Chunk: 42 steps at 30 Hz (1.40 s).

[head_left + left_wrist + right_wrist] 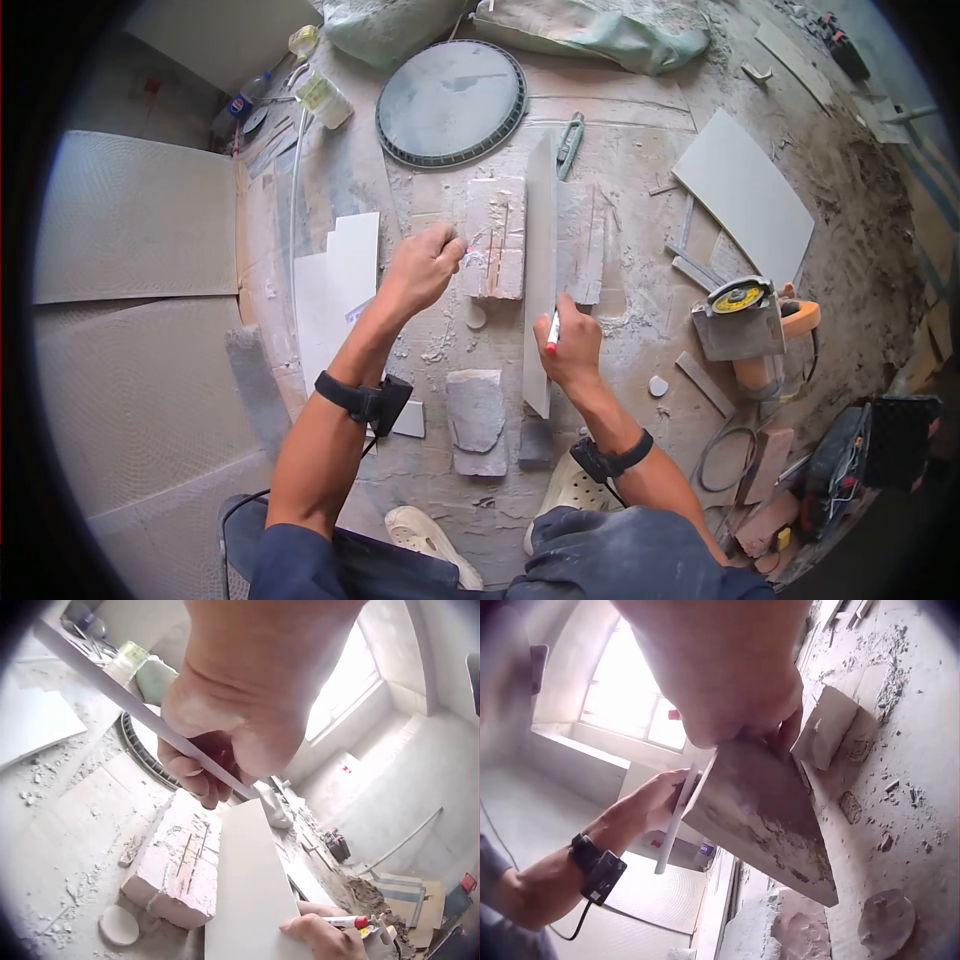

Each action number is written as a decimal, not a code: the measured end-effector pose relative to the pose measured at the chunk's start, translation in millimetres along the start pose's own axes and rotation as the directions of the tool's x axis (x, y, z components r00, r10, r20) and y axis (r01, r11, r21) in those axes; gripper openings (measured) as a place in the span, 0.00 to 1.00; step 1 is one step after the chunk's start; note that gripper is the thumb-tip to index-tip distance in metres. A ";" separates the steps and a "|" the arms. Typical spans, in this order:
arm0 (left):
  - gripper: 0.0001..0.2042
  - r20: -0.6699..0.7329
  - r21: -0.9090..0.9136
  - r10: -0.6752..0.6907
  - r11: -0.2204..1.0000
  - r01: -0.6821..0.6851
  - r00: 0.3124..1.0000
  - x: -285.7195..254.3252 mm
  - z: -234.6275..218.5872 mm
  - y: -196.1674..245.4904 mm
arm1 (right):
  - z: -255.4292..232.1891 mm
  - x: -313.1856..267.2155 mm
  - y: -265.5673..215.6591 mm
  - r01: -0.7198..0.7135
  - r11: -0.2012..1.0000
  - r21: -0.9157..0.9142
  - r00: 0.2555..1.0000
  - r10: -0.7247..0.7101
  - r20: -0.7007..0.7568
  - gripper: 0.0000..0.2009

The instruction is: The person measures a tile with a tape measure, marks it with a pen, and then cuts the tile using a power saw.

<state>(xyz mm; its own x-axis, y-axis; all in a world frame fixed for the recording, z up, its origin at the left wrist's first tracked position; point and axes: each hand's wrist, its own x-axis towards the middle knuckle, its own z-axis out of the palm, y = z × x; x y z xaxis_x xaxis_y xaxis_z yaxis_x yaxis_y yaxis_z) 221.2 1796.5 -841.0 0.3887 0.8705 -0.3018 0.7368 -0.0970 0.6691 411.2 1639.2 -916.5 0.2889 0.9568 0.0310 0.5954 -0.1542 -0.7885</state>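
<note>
My left hand (425, 268) grips a thin white strip (97, 675), which runs out between its fingers; the right wrist view shows the same strip (676, 825) nearly edge-on. A long pale tile piece (540, 270) rises between two chalky blocks, the left block (495, 240) and the right block (580, 235). My right hand (575, 345) holds the near part of this tile piece, its thumb lying on the face. A white marker pen with a red end (346, 922) is tucked in the same hand. In the right wrist view, the tile's dusty underside (761, 817) shows.
A round grey lid (450, 105) lies beyond the blocks. White tile offcuts (350, 260) are at left, a larger tile (745, 195) at right. An orange-handled disc cutter (745, 325) sits to the right. Another block (476, 420) is near the feet, among debris.
</note>
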 end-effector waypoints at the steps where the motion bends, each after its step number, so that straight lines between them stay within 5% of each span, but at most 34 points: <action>1: 0.15 -0.041 0.026 0.055 0.998 -0.054 0.998 0.8 3.1 -2.1 | 2.8 1.5 1.7 0.004 1.000 -0.002 1.000 -0.004 0.004 0.13; 4: 0.14 -0.024 0.064 0.060 0.996 -0.058 0.998 7.5 11.5 2.0 | 6.2 2.4 4.9 -0.010 0.995 -0.099 0.998 0.017 0.066 0.15; 6: 0.13 -0.049 0.067 0.105 0.993 -0.102 0.993 13.0 17.8 4.1 | 0.1 1.7 3.9 0.095 0.974 -0.205 0.996 -0.093 0.018 0.19; 13: 0.11 -0.157 0.171 0.263 0.957 -0.236 0.952 42.3 25.9 24.2 | -41.6 -6.7 8.1 0.206 0.951 -0.230 0.978 -0.205 0.030 0.23; 18: 0.12 -0.119 0.177 0.253 0.957 -0.230 0.960 86.0 28.4 42.4 | -74.0 6.2 12.4 0.169 0.982 0.084 0.980 -0.158 -0.121 0.25; 20: 0.12 -0.105 0.159 0.359 0.927 -0.341 0.927 111.3 31.6 42.8 | -84.6 21.4 10.9 0.187 0.975 0.119 0.977 -0.171 -0.128 0.27; 29: 0.14 0.079 0.149 0.297 0.940 -0.306 0.952 197.6 23.8 45.3 | -88.9 91.1 17.4 0.224 0.942 0.250 0.974 -0.207 -0.094 0.28; 39: 0.12 0.146 0.105 0.239 0.961 -0.255 0.960 205.9 19.9 55.7 | -50.9 198.9 23.4 0.041 0.807 0.589 0.999 -0.013 -0.052 0.25; 42: 0.12 0.162 0.075 0.230 0.967 -0.244 0.960 205.3 18.1 56.4 | -43.4 219.0 25.6 0.089 0.859 0.505 0.996 -0.069 -0.057 0.20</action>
<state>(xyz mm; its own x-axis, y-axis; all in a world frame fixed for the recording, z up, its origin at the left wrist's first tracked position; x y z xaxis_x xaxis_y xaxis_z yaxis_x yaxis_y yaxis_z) 352.6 1961.1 -877.5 0.6316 0.7353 -0.2458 0.6593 -0.3426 0.6693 522.3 1834.1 -903.2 0.2895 0.9495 0.1206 0.1586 0.0766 -0.9844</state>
